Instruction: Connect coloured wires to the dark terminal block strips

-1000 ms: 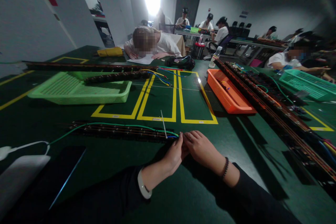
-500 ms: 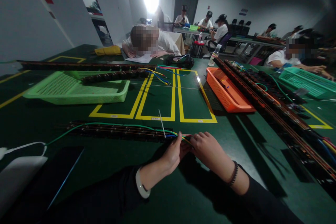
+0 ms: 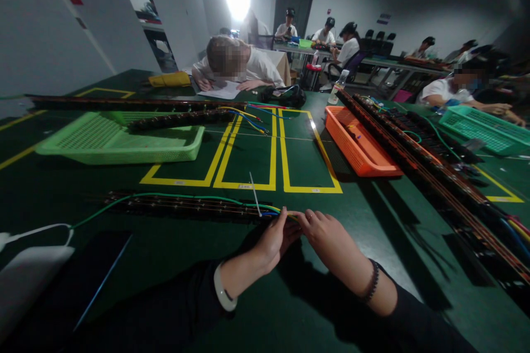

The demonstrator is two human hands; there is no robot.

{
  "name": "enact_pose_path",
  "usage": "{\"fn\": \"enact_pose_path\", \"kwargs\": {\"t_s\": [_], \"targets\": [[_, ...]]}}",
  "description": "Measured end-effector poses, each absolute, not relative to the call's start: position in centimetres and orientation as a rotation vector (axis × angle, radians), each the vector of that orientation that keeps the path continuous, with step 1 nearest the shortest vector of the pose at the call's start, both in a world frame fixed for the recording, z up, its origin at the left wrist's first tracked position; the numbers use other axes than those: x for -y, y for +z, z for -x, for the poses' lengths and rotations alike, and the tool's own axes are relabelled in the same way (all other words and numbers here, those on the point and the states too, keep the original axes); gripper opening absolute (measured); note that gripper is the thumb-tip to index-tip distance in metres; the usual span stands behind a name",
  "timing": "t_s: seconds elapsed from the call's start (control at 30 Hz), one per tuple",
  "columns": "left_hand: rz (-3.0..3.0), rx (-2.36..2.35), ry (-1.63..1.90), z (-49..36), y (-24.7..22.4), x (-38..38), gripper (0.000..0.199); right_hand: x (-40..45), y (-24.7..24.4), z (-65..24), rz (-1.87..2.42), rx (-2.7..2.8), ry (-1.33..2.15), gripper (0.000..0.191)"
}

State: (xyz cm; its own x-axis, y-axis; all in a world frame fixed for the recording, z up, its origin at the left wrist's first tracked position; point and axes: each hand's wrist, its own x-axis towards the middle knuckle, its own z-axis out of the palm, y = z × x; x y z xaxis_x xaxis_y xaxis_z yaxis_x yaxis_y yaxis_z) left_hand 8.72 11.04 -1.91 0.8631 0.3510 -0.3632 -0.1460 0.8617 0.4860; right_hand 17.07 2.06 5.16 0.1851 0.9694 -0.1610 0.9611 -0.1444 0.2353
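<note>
A dark wire assembly (image 3: 186, 208) lies across the green table, with a long green wire (image 3: 157, 194) along its top. Blue, yellow and green wires (image 3: 271, 209) come out of its right end. My left hand (image 3: 273, 240) is closed round these wires, thumb up. Close against it on the right, my right hand (image 3: 327, 237) pinches the wires with its fingertips; the wire ends are hidden by the fingers. A white cable tie (image 3: 255, 194) sticks up from the assembly just left of my left hand.
A green basket (image 3: 120, 154) stands at the left and an orange basket (image 3: 368, 165) at the right, beside long dark assemblies (image 3: 422, 160). A phone (image 3: 95, 265) lies at the lower left. A person (image 3: 240, 66) leans on the table's far side.
My right hand has shifted slightly, its fingertips now showing more above the wires. My left hand has hardly moved and keeps its hold.
</note>
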Motion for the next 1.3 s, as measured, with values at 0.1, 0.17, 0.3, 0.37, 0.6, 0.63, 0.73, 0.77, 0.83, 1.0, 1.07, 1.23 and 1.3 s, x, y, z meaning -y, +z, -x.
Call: {"fn": "enact_pose_path", "kwargs": {"t_s": [0.1, 0.17, 0.3, 0.37, 0.6, 0.63, 0.73, 0.77, 0.83, 1.0, 1.07, 1.23, 1.3], "targets": [[-0.478, -0.461, 0.269, -8.7, -1.9, -11.0, 0.031, -2.0, 4.8, -17.0, -2.153, -1.852, 0.074, 0.028], [-0.491, -0.483, 0.26, -8.7, -1.9, -11.1, 0.031, -1.9, 4.7, -16.9, -2.156, -1.854, 0.113, 0.024], [-0.506, -0.523, 0.251, -8.6, -2.1, -11.2, 0.028, -1.9, 4.9, -16.6, -2.158, -1.859, 0.153, 0.024], [-0.49, -0.529, 0.26, -8.7, -2.2, -11.2, 0.027, -1.9, 4.9, -16.4, -2.147, -1.886, 0.172, 0.028], [-0.465, -0.546, 0.289, -8.8, -2.4, -11.1, 0.025, -1.5, 3.8, -16.2, -2.137, -1.947, 0.384, 0.03], [-0.46, -0.547, 0.292, -8.8, -2.4, -11.1, 0.024, -1.5, 3.6, -16.2, -2.141, -1.949, 0.399, 0.03], [-0.456, -0.548, 0.286, -8.8, -2.3, -11.1, 0.024, -1.4, 3.6, -16.3, -2.161, -1.955, 0.416, 0.031], [-0.461, -0.543, 0.284, -8.8, -2.3, -11.1, 0.025, -1.5, 3.7, -16.3, -2.169, -1.958, 0.408, 0.031], [-0.481, -0.528, 0.281, -8.7, -2.2, -11.1, 0.028, -1.5, 3.9, -16.3, -2.18, -1.961, 0.372, 0.03], [-0.507, -0.497, 0.257, -8.6, -1.9, -11.2, 0.035, -1.3, 4.8, -16.6, -2.185, -2.0, 0.205, 0.032], [-0.496, -0.473, 0.266, -8.6, -1.8, -11.2, 0.033, -1.1, 5.4, -16.9, -2.214, -2.05, 0.126, 0.033], [-0.458, -0.455, 0.28, -8.6, -1.4, -11.2, 0.027, -0.8, 6.8, -18.5, -2.332, -2.13, 0.285, 0.031], [-0.477, -0.48, 0.274, -8.6, -1.3, -11.2, 0.027, -1.0, 6.6, -19.5, -2.347, -2.16, 0.393, 0.033]]}}
